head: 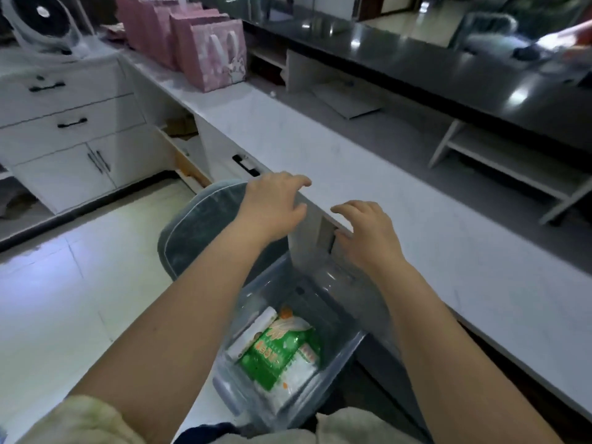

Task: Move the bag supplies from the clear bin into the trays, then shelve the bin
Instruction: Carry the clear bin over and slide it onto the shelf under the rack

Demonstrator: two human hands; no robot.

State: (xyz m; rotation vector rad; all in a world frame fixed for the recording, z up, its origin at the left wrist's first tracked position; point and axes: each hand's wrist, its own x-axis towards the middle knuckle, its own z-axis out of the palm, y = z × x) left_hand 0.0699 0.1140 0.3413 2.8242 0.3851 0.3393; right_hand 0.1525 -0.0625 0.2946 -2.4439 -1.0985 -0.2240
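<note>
So the clear bin [323,318] sits low, below both hands, with a green packet [278,349] and white rolls [253,331] lying in its bottom. Left hand [272,203] and right hand [365,232] hover above it at the white counter [352,161] edge, fingers spread, gripping nothing. Pink gift bags [211,56] stand well beyond them

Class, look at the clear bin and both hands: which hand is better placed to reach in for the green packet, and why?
Probably the left hand: its forearm runs directly above the green packet in the clear bin, while the right hand sits further over, by the counter edge.
</note>
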